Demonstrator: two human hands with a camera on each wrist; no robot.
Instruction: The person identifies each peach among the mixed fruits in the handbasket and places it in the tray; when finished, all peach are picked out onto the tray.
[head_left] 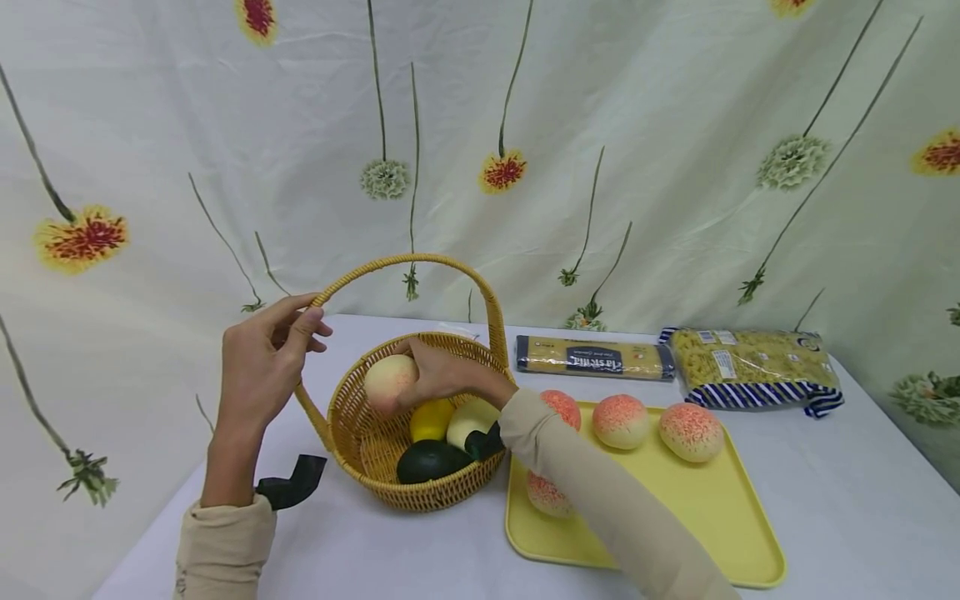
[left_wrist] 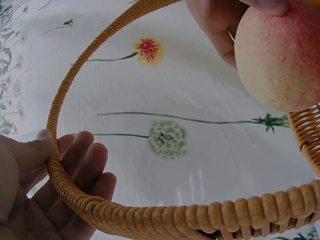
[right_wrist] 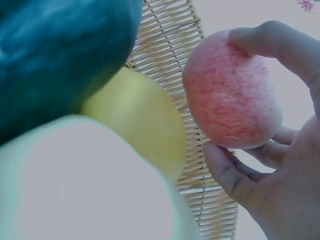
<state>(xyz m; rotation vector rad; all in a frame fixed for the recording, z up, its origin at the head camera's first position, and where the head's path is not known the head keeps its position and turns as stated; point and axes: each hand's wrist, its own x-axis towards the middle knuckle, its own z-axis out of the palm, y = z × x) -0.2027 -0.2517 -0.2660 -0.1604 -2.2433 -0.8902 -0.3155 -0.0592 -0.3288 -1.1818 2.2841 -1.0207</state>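
Note:
My left hand (head_left: 264, 358) pinches the left side of the arched handle of a wicker basket (head_left: 420, 498); its thumb and fingertips meet the wrapped cane in the left wrist view. My right hand (head_left: 435, 375) grips a cream and pink peach (head_left: 390, 383) between thumb and fingers, over the back left of the basket. Inside the basket lie a yellow fruit (head_left: 431, 421), a pale round one (head_left: 468, 421) and a dark green, smooth oval one (head_left: 431, 461). The right wrist view shows the peach (right_wrist: 232, 92) held beside the woven wall.
On the right a yellow tray (head_left: 675, 508) bears several more peaches (head_left: 618, 421), partly covered by my right sleeve. Behind it lie a long pasta packet (head_left: 596, 358) and a larger bag of short pasta (head_left: 753, 367). A flowered cloth (head_left: 660, 108) hangs behind the table.

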